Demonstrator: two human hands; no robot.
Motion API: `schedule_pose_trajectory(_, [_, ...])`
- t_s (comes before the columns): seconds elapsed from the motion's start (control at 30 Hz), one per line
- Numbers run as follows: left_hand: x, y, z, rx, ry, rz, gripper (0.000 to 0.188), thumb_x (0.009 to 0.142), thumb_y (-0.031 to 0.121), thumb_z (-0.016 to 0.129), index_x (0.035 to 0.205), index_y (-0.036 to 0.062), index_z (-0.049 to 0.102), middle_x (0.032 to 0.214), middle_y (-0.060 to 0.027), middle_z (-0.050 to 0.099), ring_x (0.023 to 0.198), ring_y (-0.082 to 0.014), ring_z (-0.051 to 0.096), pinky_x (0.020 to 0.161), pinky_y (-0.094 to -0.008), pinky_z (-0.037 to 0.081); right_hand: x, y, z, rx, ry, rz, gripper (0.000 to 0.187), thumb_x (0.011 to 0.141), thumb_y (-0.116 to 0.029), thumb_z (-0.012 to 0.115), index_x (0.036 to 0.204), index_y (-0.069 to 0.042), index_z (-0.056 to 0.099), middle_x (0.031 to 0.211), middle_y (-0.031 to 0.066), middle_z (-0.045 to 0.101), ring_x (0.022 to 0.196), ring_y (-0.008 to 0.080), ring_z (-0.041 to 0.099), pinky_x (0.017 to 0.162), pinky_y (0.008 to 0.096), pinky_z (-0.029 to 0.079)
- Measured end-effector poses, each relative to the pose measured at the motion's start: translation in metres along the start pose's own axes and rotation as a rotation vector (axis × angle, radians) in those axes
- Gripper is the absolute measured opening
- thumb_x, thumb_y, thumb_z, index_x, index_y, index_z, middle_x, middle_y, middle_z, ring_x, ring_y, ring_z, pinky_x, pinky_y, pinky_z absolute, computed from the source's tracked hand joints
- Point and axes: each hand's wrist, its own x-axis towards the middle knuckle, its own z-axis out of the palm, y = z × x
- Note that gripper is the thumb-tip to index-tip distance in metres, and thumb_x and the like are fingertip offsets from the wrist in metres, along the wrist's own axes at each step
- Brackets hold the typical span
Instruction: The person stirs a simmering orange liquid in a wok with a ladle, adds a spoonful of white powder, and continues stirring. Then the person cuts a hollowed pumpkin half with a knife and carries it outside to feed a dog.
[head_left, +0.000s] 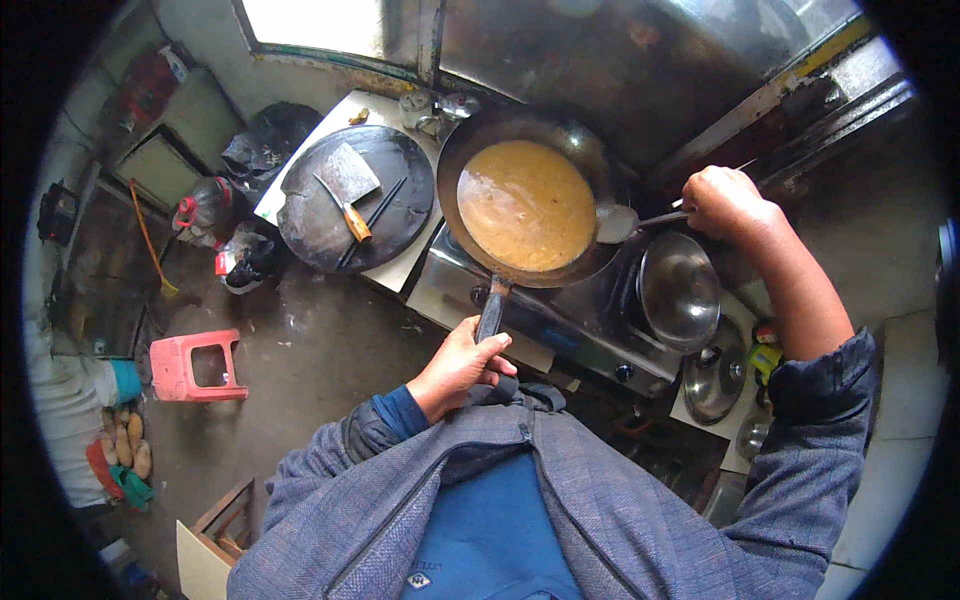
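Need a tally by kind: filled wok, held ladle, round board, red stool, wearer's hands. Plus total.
Filled wok: 1
Held ladle: 1
Round board: 1
Red stool: 1
Hands: 2 (left hand, right hand)
Total: 6

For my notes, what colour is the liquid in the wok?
The liquid is yellowish brown, shown in the head view.

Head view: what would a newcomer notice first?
Probably the big wok of yellow-brown liquid at upper centre, with the right hand holding a ladle at its right side and the left hand at its handle. Next, the cleaver on the dark round board left of it, then the pink stool at left.
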Motion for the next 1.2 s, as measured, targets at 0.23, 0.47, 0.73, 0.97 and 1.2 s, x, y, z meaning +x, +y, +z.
schedule_pose_trajectory(0.23, [0.015, -0.015, -0.002, 0.147, 0.093, 0.262, 0.064, 0.1, 0.013, 0.068, 0.151, -0.0066, 0.035, 0.105, -0.0108, 0.064, 0.082, -0.0141, 0.068, 0.075, -0.031, 0.057, 0.013, -0.005, -0.003, -0.054, -0.05, -0.043, 0.014, 0.081, -0.015, 0.075, 0.09, -0.008, 0.082, 0.093, 0.018, 0.078, 0.094, 0.0363, 0.077, 0.087, 0.0453, 0.061])
schedule_pose_trajectory(0.47, [0.016, -0.017, 0.0, 0.867, 0.381, 0.468, 0.075, 0.09, 0.017, 0.071, 0.153, -0.0057, 0.036, 0.124, -0.0233, 0.063, 0.109, -0.0371, 0.067, 0.096, -0.0479, 0.054, 0.053, -0.028, 0.062, 0.072, 0.102, -0.164, 0.016, 0.08, -0.019, 0.073, 0.092, -0.012, 0.081, 0.091, 0.0154, 0.077, 0.094, 0.0371, 0.075, 0.087, 0.0474, 0.06])
schedule_pose_trajectory(0.73, [0.009, -0.014, 0.01, 1.03, 0.427, 0.653, 0.072, 0.089, 0.015, 0.069, 0.152, -0.005, 0.038, 0.133, -0.0295, 0.057, 0.12, -0.0421, 0.064, 0.101, -0.0528, 0.052, 0.087, -0.061, 0.12, 0.39, 0.269, -0.136, 0.029, 0.085, -0.018, 0.071, 0.113, -0.013, 0.078, 0.101, 0.0162, 0.078, 0.099, 0.0367, 0.075, 0.088, 0.0482, 0.06])
schedule_pose_trajectory(0.97, [0.01, -0.011, 0.012, 0.211, 0.224, 0.229, 0.069, 0.097, 0.007, 0.06, 0.156, -0.0067, 0.026, 0.108, -0.0178, 0.065, 0.074, -0.0173, 0.072, 0.05, -0.0282, 0.054, 0.1, -0.08, 0.095, 0.248, 0.45, -0.281, 0.02, 0.085, -0.014, 0.067, 0.103, -0.012, 0.077, 0.095, 0.0147, 0.077, 0.096, 0.0366, 0.075, 0.086, 0.0484, 0.06])
schedule_pose_trajectory(1.2, [0.012, -0.012, 0.009, 0.14, 0.173, 0.23, 0.052, 0.097, 0.007, 0.062, 0.143, -0.003, 0.04, 0.099, -0.0086, 0.061, 0.07, -0.0134, 0.068, 0.049, -0.0257, 0.049, 0.067, -0.065, -0.004, -0.03, 0.251, -0.329, 0.014, 0.083, -0.013, 0.071, 0.09, -0.006, 0.081, 0.091, 0.016, 0.079, 0.088, 0.034, 0.078, 0.078, 0.0452, 0.062])
